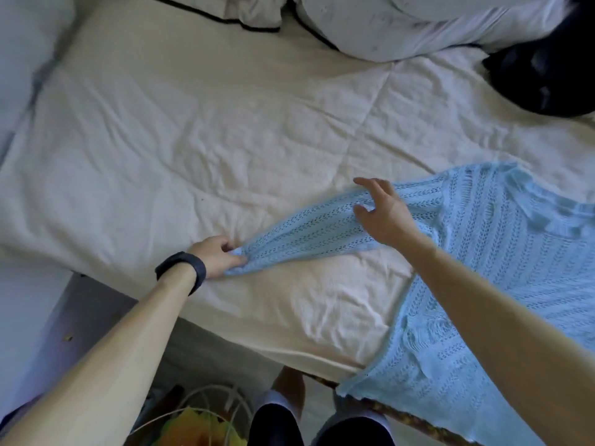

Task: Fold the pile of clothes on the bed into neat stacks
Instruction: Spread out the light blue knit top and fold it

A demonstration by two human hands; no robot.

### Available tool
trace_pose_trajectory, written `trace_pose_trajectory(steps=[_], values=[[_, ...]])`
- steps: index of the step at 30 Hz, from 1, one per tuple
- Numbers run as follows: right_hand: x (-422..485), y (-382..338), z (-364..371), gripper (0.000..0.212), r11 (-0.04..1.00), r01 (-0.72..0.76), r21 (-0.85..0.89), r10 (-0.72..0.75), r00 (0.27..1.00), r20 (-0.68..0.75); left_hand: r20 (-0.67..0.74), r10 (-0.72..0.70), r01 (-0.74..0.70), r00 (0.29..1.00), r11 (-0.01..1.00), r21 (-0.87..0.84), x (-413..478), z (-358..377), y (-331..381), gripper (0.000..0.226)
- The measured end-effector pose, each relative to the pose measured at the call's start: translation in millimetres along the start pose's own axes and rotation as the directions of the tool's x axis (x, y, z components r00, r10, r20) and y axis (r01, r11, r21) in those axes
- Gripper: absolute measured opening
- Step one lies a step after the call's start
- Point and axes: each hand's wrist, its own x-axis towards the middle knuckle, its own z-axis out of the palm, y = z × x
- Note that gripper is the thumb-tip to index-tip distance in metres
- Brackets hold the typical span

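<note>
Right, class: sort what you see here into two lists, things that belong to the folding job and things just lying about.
Job: sweater; left hand, gripping its cuff; right hand, open at the sleeve; bed; dark cloth, perhaps clothes to fold.
Lying about: pillows; wire basket.

Both bare arms reach forward.
Left hand [219,256] pinches the blue sleeve [309,230] end with curled fingers; right hand [384,215] lies palm down, fingers loosely spread.
</note>
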Motion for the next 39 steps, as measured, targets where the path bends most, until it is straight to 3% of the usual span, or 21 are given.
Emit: trace_pose_trajectory(steps=[2,4,5,7,10,12,14,16,18,21,23,26,29,33,36,39], values=[[11.5,-8.7,-3.0,0.059,0.989,0.067,-0.134,-0.047,0.987,0.152,0.057,-0.004,0.002,0.998,0.999,0.039,-5.3,1.8,-6.0,0.022],[22.7,-18.5,-5.3,0.046,0.972,0.119,-0.203,-0.07,0.97,0.233,0.061,-0.033,0.029,0.998,0.998,0.056,-9.9,-0.2,-12.3,0.022],[27.4,-24.3,-5.5,0.035,0.972,0.137,-0.191,-0.09,0.968,0.234,0.037,-0.042,0.041,0.998,0.999,0.014,-12.2,-4.3,-14.3,0.02],[34.8,-35.9,-5.8,0.022,0.987,0.142,-0.075,-0.133,0.985,0.11,-0.014,-0.054,0.048,0.998,0.959,-0.28,-16.6,-17.5,-14.5,0.016],[38.4,-47.3,-6.1,0.015,0.982,0.124,0.142,-0.104,0.985,-0.136,-0.07,-0.097,0.011,0.993,0.659,-0.752,-19.6,-45.6,-5.9,0.013],[41.7,-48.7,0.1,0.011,0.969,0.125,0.215,-0.072,0.969,-0.237,-0.088,-0.093,-0.038,0.992,0.442,-0.896,-15.3,-61.2,-3.5,0.014],[46.2,-45.5,9.6,0.013,0.968,0.101,0.23,-0.037,0.962,-0.269,-0.126,-0.115,-0.084,0.985,0.316,-0.945,-4.4,-68.9,-0.9,0.017],[47.4,-41.4,20.1,0.03,0.984,0.052,0.171,-0.021,0.984,-0.179,-0.18,-0.189,-0.103,0.965,0.355,-0.929,10.6,-64.5,2.0,0.015],[42.8,-38.8,31.1,0.047,0.996,0.038,0.086,-0.026,0.99,-0.136,-0.207,-0.227,-0.07,0.952,0.496,-0.866,25.8,-52.2,0.6,0.013],[25.2,-44.2,49.1,0.042,0.994,0.104,-0.018,-0.105,0.955,-0.277,-0.227,-0.283,0.001,0.932,0.628,-0.779,44.0,-39.7,-6.9,0.04],[15.1,-53.7,61.4,0.033,0.993,0.097,-0.062,-0.11,0.962,-0.251,-0.208,-0.303,0.055,0.93,0.676,-0.735,51.5,-42.1,-11.6,0.05],[14.0,-76.7,73.6,0.041,0.998,-0.027,-0.063,0.022,0.997,-0.078,-0.126,-0.246,0.074,0.961,0.668,-0.74,52.9,-54.8,-16.0,0.037],[29.2,-105.1,76.3,0.055,0.996,-0.086,-0.006,0.086,0.996,-0.03,-0.205,-0.14,-0.042,0.969,0.72,-0.693,43.4,-72.4,-24.0,0.02],[56.4,-124.7,77.6,0.032,0.996,-0.086,-0.032,0.088,0.994,0.062,-0.167,-0.009,-0.103,0.986,0.756,-0.647,34.9,-82.6,-28.8,0.029],[69.5,-144.7,72.3,0.013,0.984,-0.11,0.143,0.095,0.989,0.113,-0.221,0.041,-0.171,0.974,0.777,-0.606,33.7,-93.0,-25.0,0.03],[72.2,-161.1,68.8,0.004,0.9,-0.117,0.42,0.153,0.987,-0.052,-0.368,0.043,-0.272,0.929,0.755,-0.597,34.9,-101.8,-20.0,0.031]])
